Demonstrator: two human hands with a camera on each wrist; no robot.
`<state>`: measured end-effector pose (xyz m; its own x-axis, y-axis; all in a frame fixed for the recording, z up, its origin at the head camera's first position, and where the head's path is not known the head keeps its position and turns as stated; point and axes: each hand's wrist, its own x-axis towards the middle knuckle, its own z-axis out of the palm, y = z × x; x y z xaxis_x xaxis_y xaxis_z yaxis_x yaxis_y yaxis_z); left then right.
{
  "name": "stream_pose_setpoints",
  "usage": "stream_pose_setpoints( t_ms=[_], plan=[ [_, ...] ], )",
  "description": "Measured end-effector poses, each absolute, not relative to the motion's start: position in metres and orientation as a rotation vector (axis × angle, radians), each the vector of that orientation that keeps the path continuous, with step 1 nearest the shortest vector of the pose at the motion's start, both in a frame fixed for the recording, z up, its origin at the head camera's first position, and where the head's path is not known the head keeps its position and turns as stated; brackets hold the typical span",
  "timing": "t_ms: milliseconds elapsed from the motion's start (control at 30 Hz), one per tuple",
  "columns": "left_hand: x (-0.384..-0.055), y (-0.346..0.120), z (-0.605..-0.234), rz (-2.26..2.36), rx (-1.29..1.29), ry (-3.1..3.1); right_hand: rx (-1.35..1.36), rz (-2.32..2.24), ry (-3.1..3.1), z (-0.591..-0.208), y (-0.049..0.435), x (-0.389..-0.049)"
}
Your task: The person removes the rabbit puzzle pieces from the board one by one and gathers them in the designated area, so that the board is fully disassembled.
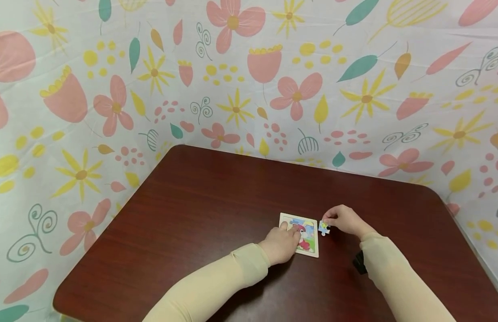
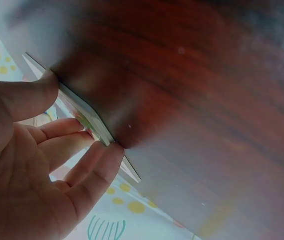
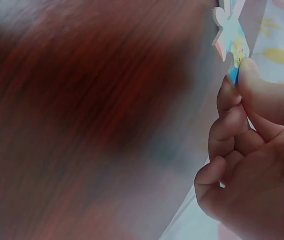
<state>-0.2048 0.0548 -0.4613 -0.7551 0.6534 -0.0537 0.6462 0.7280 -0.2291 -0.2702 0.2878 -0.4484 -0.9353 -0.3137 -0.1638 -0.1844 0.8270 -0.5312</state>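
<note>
A small square jigsaw puzzle (image 1: 312, 238) with a pale frame lies on the table, its picture showing a pink-red figure on blue and green. My left hand (image 1: 282, 243) rests over its left part and covers some of the picture. In the left wrist view, the thumb (image 2: 41, 95) and the fingertips of the left hand (image 2: 47, 165) touch the puzzle's edge and face. Just right of the frame, my right hand (image 1: 345, 220) pinches a puzzle piece (image 1: 324, 227) between thumb and finger. That piece (image 3: 236, 45) is light blue with a yellow shape, and its tabs show in the right wrist view.
The dark reddish-brown table (image 1: 200, 201) has rounded corners and reaches beyond both hands. Behind it and to the left hangs a white cloth (image 1: 164, 49) with printed flowers and leaves. A black object (image 1: 359, 263) shows under the right forearm.
</note>
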Motion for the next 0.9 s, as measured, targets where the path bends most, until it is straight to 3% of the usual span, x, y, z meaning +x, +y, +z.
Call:
stream_pose_setpoints(
  t_ms=[900],
  plan=[
    [-0.203, 0.052, -0.457, 0.338, -1.091, -2.883, -0.279, -0.658, 2.932, -0.465, 0.290, -0.266]
  ],
)
